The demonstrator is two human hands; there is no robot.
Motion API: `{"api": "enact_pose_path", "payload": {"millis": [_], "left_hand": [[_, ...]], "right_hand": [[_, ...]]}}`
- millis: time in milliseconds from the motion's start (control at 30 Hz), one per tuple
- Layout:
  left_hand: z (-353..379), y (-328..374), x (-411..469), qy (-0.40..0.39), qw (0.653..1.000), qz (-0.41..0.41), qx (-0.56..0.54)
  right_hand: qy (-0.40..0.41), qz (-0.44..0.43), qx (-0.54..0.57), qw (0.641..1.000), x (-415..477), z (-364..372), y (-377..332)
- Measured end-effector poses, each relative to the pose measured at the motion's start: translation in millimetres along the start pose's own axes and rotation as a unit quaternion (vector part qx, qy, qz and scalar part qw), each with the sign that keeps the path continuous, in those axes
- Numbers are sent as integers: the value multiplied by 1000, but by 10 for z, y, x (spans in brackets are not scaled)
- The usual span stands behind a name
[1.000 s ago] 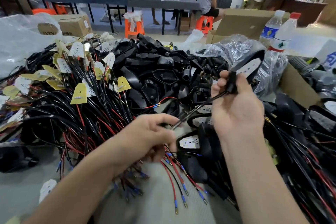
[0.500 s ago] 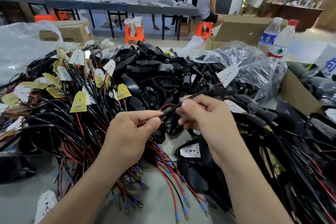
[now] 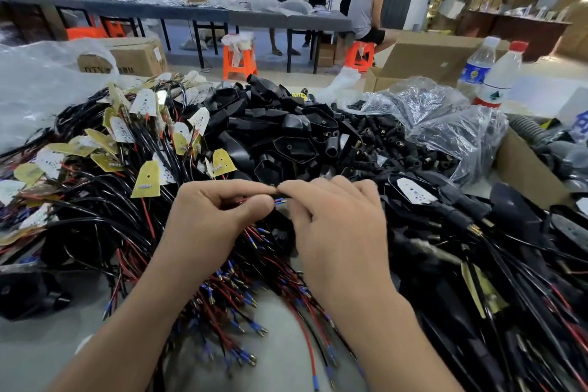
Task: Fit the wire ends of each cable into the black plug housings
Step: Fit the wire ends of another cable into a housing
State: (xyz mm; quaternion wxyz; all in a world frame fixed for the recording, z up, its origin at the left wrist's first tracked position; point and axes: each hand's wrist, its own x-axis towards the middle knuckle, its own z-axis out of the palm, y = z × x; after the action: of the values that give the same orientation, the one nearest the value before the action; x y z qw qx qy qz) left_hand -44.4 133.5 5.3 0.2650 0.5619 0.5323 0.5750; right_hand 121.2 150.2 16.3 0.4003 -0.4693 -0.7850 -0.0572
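Crosswise, wire end [image 3: 279,200] toward right hand [image 3: 337,226].

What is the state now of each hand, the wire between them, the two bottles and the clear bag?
Left hand: pinches thin red wire with blue-sleeved end.
Right hand: pinches the same wire's blue end.
Thin red wire: held by both hands, not inserted.
Red-capped white plastic bottle: upright, capped.
White-capped clear plastic bottle: upright, capped.
Clear plastic bag: crumpled, black parts inside.

Head view, forward-down, close over worktable [image 3: 41,347]
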Motion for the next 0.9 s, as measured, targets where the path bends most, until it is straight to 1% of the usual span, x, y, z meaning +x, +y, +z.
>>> {"api": "enact_pose_path", "payload": {"millis": [67, 100, 133, 200, 267, 300, 333, 367, 400, 433, 467, 500, 533, 600, 667, 733, 767, 833, 867, 900], "left_hand": [[-48, -23, 29, 16, 999, -11, -30], [-82, -39, 48, 22, 999, -20, -42], [-114, -46, 63, 25, 998, -24, -47], [-173, -61, 80, 49, 999, -22, -9], [-227, -115, 75, 114, 989, -11, 90], [-247, -130, 65, 150, 979, -7, 138], [-251, -140, 61, 179, 971, -7, 159], [-245, -149, 66, 199, 968, -8, 151], [-230, -153, 77, 209, 970, -7, 124], [-214, -150, 88, 214, 973, -6, 85], [-195, -148, 95, 219, 975, -10, 42], [-185, -150, 104, 225, 974, -22, -6], [-187, -147, 109, 228, 971, -39, -55], [-198, -121, 120, 219, 962, -77, -142], [-191, -82, 121, 198, 946, -105, -234], [-156, -43, 91, 153, 922, -134, -331], [-133, -30, 71, 118, 908, -150, -372], [-90, -9, 39, 56, 886, -174, -427], [-77, -20, 28, 37, 884, -178, -430], [-66, -36, 28, 28, 890, -175, -421]], "right_hand": [[37, 9, 2, 999, 31, -73, 36], [35, 16, -2, 999, 49, -115, 35], [14, 23, -11, 1000, 61, -146, 30], [-79, 53, 10, 995, 75, -170, 17], [-178, 81, 101, 975, 64, -168, 9], [-224, 94, 159, 957, 56, -163, 1], [-274, 111, 230, 927, 47, -161, -14], [-323, 136, 318, 881, 35, -160, -37], [-358, 165, 413, 821, 19, -148, -60], [-371, 192, 489, 766, 4, -120, -73], [-366, 213, 534, 732, -10, -83, -79], [-352, 230, 546, 725, -20, -33, -70], [-336, 245, 532, 738, -26, 23, -47], [-311, 263, 478, 778, -32, 108, 34], [-308, 276, 450, 791, -45, 168, 117], [-313, 273, 419, 807, -73, 192, 150], [-310, 269, 395, 822, -92, 214, 160], [-292, 256, 327, 861, -126, 271, 172], [-274, 244, 287, 885, -137, 290, 179], [-248, 226, 251, 908, -145, 300, 185]]}}
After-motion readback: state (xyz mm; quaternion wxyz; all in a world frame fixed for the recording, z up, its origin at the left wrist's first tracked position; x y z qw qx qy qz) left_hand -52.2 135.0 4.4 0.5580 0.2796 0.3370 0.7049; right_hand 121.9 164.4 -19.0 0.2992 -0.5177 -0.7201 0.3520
